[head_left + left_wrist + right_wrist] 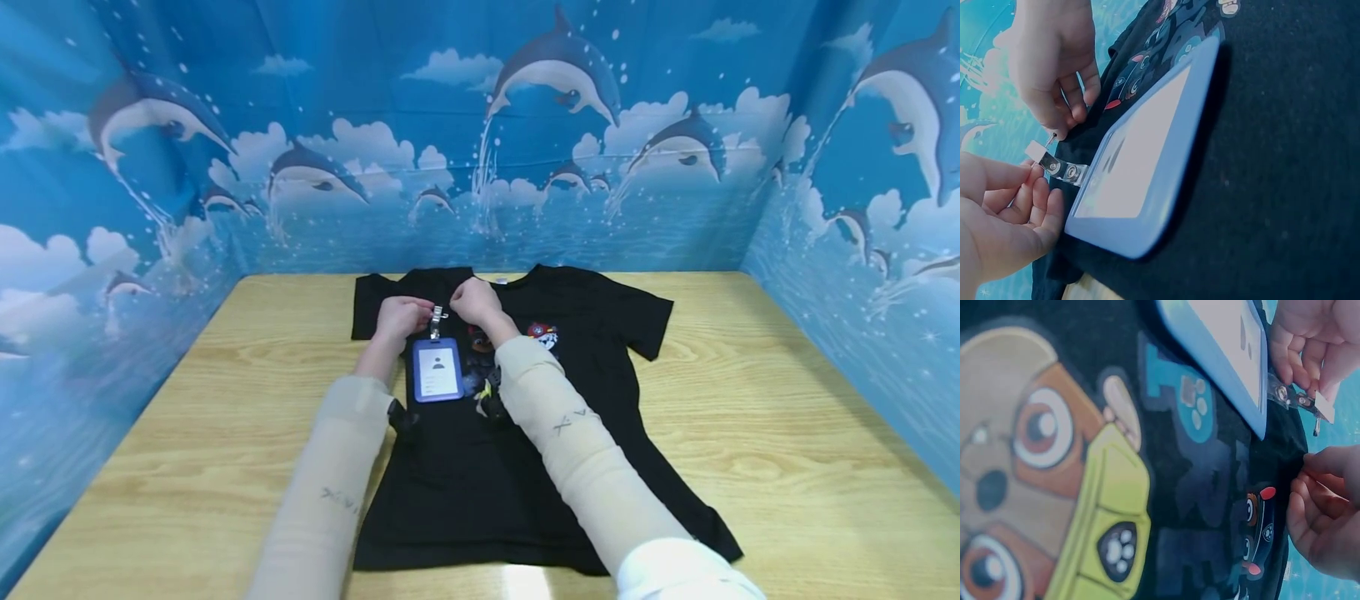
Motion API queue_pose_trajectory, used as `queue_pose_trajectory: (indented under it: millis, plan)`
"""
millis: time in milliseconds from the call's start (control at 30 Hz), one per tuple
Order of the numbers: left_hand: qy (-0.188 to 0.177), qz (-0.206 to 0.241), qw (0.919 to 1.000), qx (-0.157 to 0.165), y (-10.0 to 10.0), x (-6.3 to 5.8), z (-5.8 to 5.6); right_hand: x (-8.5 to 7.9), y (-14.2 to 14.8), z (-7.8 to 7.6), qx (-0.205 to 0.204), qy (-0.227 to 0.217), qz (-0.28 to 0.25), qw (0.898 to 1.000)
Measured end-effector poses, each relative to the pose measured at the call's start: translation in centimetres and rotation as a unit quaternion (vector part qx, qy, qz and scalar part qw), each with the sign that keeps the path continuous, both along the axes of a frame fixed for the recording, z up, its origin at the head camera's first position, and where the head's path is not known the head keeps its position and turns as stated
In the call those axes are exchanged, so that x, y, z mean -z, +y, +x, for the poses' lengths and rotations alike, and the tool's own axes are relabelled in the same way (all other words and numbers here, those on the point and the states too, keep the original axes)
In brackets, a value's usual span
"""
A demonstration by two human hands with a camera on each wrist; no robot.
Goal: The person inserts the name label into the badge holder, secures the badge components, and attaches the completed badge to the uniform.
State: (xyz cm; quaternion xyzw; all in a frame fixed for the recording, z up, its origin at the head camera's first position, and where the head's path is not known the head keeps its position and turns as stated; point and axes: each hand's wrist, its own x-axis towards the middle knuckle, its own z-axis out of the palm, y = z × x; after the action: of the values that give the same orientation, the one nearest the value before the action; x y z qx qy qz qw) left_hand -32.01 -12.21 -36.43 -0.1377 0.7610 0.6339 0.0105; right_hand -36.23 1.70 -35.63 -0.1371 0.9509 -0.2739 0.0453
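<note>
A blue-framed ID badge holder [438, 369] with a white card lies over the chest of a black T-shirt [525, 492]. On its top is a clear strap with snaps and a metal clip [437, 321]. My left hand [405, 316] pinches the clip end of the strap between thumb and fingers, holding it up off the cloth, as the left wrist view shows. Just right of the clip, my right hand [477, 302] has curled fingers and thumb together, pinching the T-shirt's cloth, which peaks at the fingertips. A small metal pin [1317, 427] sticks out between the hands.
The T-shirt is spread on a wooden table [285, 350], its collar toward the far edge. Cartoon dog prints [1041, 456] cover its front, partly under the right forearm. A blue dolphin-patterned curtain [420, 125] stands behind and at both sides.
</note>
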Motion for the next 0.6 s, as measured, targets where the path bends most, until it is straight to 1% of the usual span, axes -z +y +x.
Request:
queue_pose_trajectory:
  millis: [167,367,600]
  plan:
    - [-0.011,0.008,0.9999,-0.007,0.33,0.04,-0.29,0.07,-0.01,-0.06,0.004,-0.003,-0.006,1.000]
    - [-0.008,0.016,0.9998,-0.008,0.83,0.16,-0.62,-0.04,0.07,0.04,0.011,-0.002,-0.005,1.000]
    - [-0.011,0.018,0.9997,-0.013,1.03,0.50,-0.86,0.07,-0.15,-0.20,-0.005,-0.003,0.014,1.000]
